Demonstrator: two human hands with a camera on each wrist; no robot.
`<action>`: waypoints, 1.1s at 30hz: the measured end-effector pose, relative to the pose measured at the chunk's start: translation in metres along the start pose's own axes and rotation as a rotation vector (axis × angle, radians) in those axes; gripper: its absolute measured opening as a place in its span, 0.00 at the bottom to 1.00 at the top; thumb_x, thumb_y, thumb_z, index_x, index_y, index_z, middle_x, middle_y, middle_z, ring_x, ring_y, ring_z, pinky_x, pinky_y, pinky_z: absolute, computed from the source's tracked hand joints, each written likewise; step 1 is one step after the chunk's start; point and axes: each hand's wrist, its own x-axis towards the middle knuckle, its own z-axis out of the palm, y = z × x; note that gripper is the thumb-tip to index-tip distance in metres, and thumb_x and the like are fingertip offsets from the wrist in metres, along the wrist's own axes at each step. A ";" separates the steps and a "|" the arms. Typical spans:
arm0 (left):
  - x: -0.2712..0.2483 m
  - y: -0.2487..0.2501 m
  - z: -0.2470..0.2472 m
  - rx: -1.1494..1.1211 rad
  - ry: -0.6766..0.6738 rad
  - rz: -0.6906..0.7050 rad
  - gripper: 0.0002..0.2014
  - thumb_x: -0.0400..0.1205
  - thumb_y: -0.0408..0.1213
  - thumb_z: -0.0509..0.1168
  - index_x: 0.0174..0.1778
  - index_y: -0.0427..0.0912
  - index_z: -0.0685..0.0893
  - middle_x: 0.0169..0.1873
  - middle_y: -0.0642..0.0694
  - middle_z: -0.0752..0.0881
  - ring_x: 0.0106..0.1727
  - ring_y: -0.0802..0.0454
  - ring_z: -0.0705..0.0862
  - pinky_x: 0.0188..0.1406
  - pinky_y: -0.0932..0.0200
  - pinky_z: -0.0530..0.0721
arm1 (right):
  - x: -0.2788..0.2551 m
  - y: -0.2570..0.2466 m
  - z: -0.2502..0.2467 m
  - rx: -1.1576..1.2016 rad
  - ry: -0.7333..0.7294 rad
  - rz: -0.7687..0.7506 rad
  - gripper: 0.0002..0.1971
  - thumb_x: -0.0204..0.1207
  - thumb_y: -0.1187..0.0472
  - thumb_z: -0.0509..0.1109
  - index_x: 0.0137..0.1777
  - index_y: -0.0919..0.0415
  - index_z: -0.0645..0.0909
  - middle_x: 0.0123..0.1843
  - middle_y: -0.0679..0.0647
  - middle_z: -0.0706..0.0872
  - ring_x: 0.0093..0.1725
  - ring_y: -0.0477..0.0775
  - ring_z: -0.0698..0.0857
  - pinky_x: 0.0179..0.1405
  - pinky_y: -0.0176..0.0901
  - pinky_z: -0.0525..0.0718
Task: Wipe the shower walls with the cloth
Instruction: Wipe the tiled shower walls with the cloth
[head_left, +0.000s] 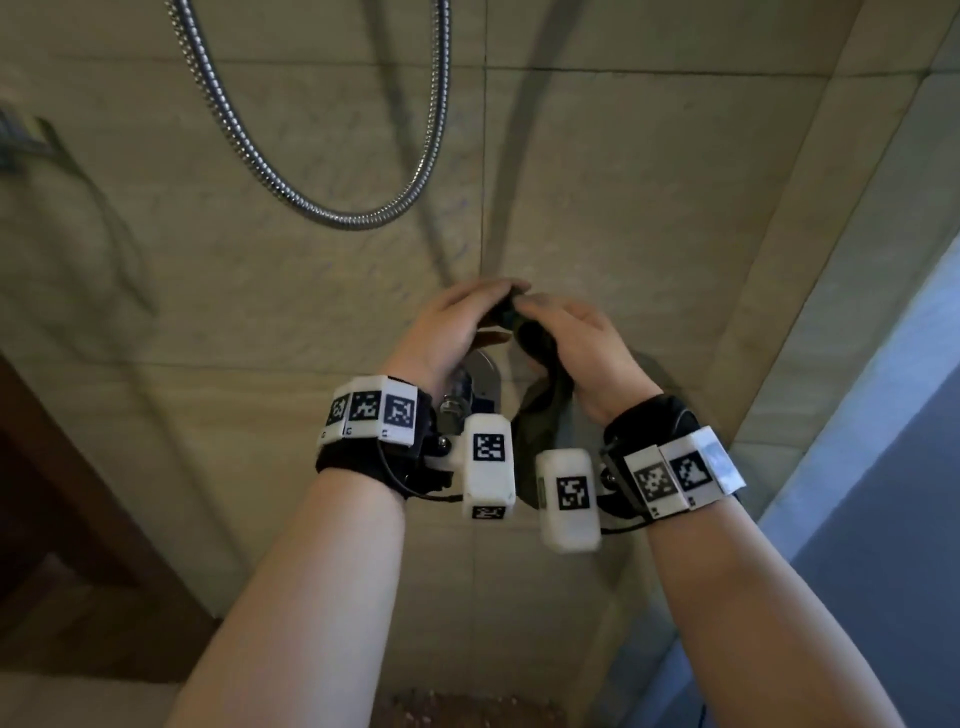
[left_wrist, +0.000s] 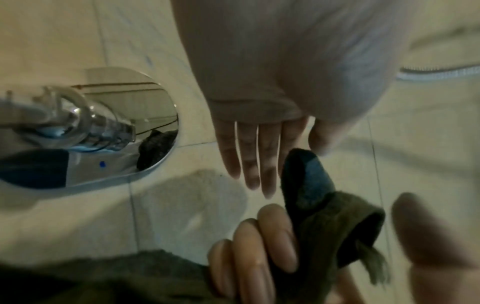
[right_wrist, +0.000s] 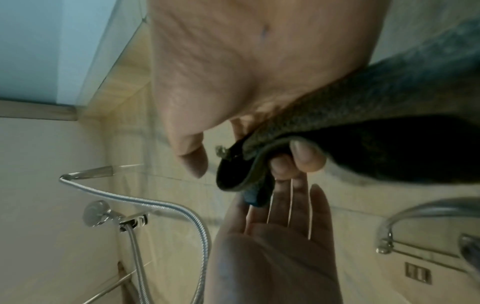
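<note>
Olive-green terry, the cloth (head_left: 540, 410) hangs from the right hand (head_left: 576, 353), whose curled fingers (left_wrist: 259, 246) pinch a folded edge against the palm in front of the tiled shower wall (head_left: 675, 208), just above the chrome mixer valve (left_wrist: 85, 127). The left hand (head_left: 452, 327) meets it fingertip to fingertip, fingers (right_wrist: 293, 205) straight and close together, touching the fold without gripping. To do this step well, I judge the cloth should be bunched into a flat pad and gripped firmly before it is pressed to the tile. Both forearms reach forward, wrists raised and palms turned inward toward each other.
</note>
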 end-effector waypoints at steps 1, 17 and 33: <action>-0.005 0.001 -0.002 -0.032 0.004 -0.008 0.10 0.85 0.35 0.61 0.50 0.39 0.87 0.53 0.37 0.87 0.58 0.42 0.85 0.64 0.47 0.80 | 0.000 -0.001 0.003 -0.004 -0.023 -0.006 0.08 0.82 0.64 0.64 0.45 0.63 0.84 0.27 0.45 0.85 0.28 0.39 0.83 0.27 0.29 0.78; -0.052 0.014 -0.037 0.329 0.140 0.146 0.10 0.83 0.36 0.64 0.36 0.45 0.79 0.30 0.52 0.80 0.35 0.61 0.79 0.43 0.66 0.76 | -0.002 -0.009 0.013 -0.262 -0.263 -0.097 0.09 0.78 0.67 0.71 0.35 0.64 0.82 0.21 0.45 0.83 0.22 0.36 0.79 0.25 0.26 0.74; -0.067 0.034 -0.059 0.068 0.328 0.166 0.11 0.82 0.33 0.66 0.33 0.43 0.79 0.25 0.54 0.83 0.29 0.59 0.81 0.29 0.66 0.78 | -0.007 0.031 0.017 -0.246 -0.388 0.117 0.07 0.77 0.68 0.70 0.54 0.61 0.83 0.56 0.65 0.88 0.54 0.62 0.87 0.60 0.58 0.83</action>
